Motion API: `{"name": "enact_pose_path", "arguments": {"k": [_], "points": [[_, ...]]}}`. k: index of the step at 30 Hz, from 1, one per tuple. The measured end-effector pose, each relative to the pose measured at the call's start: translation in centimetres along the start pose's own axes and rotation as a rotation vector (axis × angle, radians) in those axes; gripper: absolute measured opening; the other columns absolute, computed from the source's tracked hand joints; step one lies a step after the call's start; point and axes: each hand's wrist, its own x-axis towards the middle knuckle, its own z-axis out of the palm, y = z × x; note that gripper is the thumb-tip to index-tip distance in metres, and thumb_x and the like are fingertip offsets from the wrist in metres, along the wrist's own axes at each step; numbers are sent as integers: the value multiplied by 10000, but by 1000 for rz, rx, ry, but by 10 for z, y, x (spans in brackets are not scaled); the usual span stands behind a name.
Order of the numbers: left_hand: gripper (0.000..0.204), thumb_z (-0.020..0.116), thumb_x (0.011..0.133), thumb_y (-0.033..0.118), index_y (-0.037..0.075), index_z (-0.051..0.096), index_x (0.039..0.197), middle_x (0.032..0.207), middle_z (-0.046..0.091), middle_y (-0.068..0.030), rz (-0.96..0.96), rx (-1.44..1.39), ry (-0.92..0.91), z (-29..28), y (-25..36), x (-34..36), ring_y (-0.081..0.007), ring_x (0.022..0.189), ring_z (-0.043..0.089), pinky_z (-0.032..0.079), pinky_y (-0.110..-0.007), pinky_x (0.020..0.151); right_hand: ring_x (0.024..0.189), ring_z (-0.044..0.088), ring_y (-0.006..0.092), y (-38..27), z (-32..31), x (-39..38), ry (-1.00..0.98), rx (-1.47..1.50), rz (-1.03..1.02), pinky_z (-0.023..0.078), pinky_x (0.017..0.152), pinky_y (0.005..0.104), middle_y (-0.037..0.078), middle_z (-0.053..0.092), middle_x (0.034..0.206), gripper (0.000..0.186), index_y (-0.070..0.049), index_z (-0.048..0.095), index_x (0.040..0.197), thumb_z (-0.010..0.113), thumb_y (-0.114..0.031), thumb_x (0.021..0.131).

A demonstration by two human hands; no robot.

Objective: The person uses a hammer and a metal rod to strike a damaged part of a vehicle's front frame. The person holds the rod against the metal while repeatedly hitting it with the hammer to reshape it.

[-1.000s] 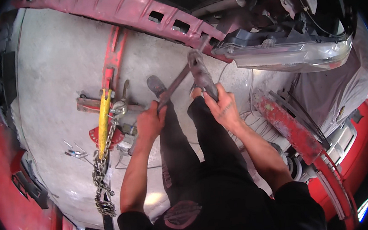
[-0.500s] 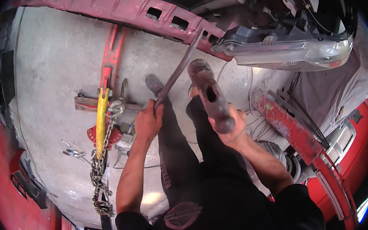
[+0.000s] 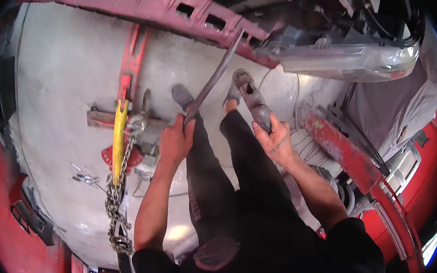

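My left hand [image 3: 176, 137] is closed round a long dark metal bar [image 3: 215, 75], whose upper tip reaches the slots in the pink metal rail [image 3: 160, 6]; I cannot tell whether it touches. My right hand [image 3: 276, 139] grips a thick dark steel tool [image 3: 256, 104] with an oblong hole, held upward below the rail and apart from the bar. A clear headlight housing [image 3: 344, 60] with a black back sits at the rail's right end, above that tool.
A red puller beam [image 3: 129, 69] with a yellow ram [image 3: 120, 137] and hanging chain [image 3: 116, 213] stands left of my legs on concrete. A scraped red arm [image 3: 336, 147], grey cover [image 3: 393, 116] and hoses lie right. Red bodywork [image 3: 26, 257] borders the left edge.
The bar's tip has risen to the rail's slots. The thick tool swung down and toward me, then back upward, moving right, away from the bar, with my right hand.
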Motion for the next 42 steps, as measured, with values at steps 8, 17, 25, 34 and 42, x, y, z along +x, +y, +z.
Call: {"name": "enact_pose_path", "arguments": {"k": [8,17,25,34,42], "points": [[310,548,1045,344,38,531,1003,643,599,-258,-49,-57,-1,9,-1,5,-510,672,620,439,-588,583,592,682,369,-14,-6,-18,103,13,-487,523,543,423,196,630,678,302,15,592,993,781,-166,841],[304,599,1011,362,64,578,1065,705,657,-262,-2,9,-24,6,-12,-3,-502,700,653,499,-603,615,571,636,439,8,15,-2,24,18,-114,483,525,452,240,610,648,242,1,599,958,740,-193,921],[285,593,1011,344,70,575,1089,731,674,-249,-64,-37,-21,11,-6,10,-505,729,656,502,-597,647,527,624,329,-12,9,-21,131,113,-410,481,524,392,124,599,623,183,-9,622,843,747,-133,892],[292,574,1025,329,39,547,1031,689,626,-259,-13,-2,13,21,-9,1,-500,707,641,464,-590,619,619,679,423,10,8,7,-35,-34,-48,510,557,469,242,657,693,266,16,595,1001,745,-171,885],[293,576,1023,360,69,564,1051,693,650,-254,-59,-52,4,15,-2,1,-503,694,645,486,-590,608,633,691,420,9,0,-13,-60,-107,-341,534,561,452,216,628,658,263,0,598,985,770,-147,850]]}}
